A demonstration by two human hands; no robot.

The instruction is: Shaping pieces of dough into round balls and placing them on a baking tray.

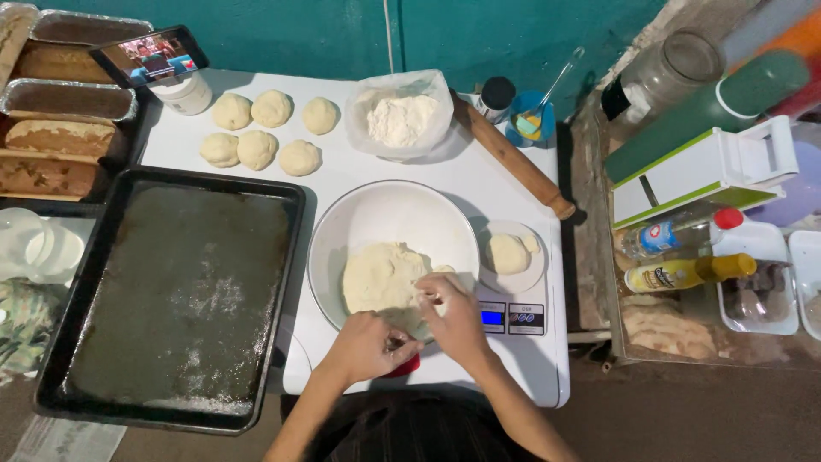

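you're standing over a white table [513,184] with a big dark baking tray [175,299] lying on its left side, dusted with flour. just right of the tray a white bowl [376,214] is sitting, and the large lump of dough [380,275] is lying in its near half, right under your fingertips. your right hand [451,315] is reaching over the bowl's near rim, fingers curled and pinching the dough's right edge. your left hand [366,346] is hovering just below the rim, fingers bunched loosely together; whether it's gripping a bit of dough, i cannot tell. both forearms are coming up from the bottom edge, angling inward toward each other. beside the bowl a kitchen scale [513,295] is holding one small dough piece [508,253] on its plate. at the far side six dough balls [256,128] are resting in two rows of three, one bag of flour [400,115] is standing open, and one rolling pin [513,158] is lying at a slant.
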